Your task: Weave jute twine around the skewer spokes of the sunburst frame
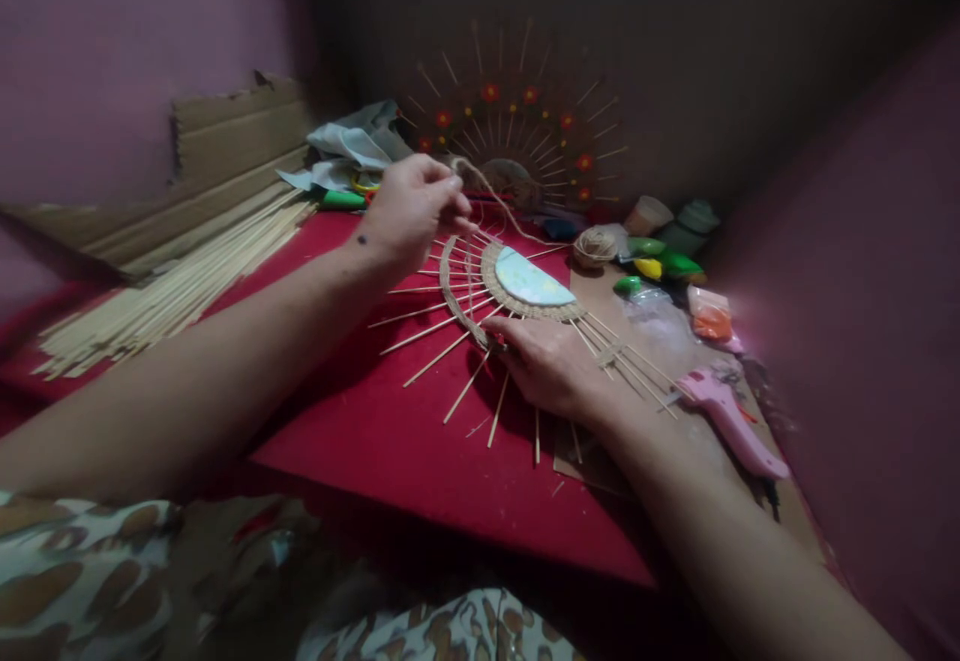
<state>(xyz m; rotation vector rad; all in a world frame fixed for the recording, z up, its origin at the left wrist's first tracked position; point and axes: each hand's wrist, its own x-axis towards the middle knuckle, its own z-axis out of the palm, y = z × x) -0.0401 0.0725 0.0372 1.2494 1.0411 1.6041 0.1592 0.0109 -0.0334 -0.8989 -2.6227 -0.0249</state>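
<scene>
A fan-shaped piece of thin wooden sticks (424, 359) lies on the red tabletop, its sticks spreading from a half-round base (532, 279) with a pale blue-green face and a twine-wrapped rim. A woven twine band (448, 286) crosses the sticks on the left side. My left hand (420, 203) is raised above the far end of that band, fingers pinched on twine (499, 196), which loops over towards a twine ball (595, 246). My right hand (544, 361) rests on the near sticks, fingers closed around the band's near end; its fingertips are partly hidden.
A bundle of loose sticks (180, 271) and cardboard (240, 141) are at the left. A finished-looking stick fan with red flowers (517, 131) stands at the back. A pink glue gun (735, 421), clay packets (711, 316) and green packets (679, 263) sit on the right.
</scene>
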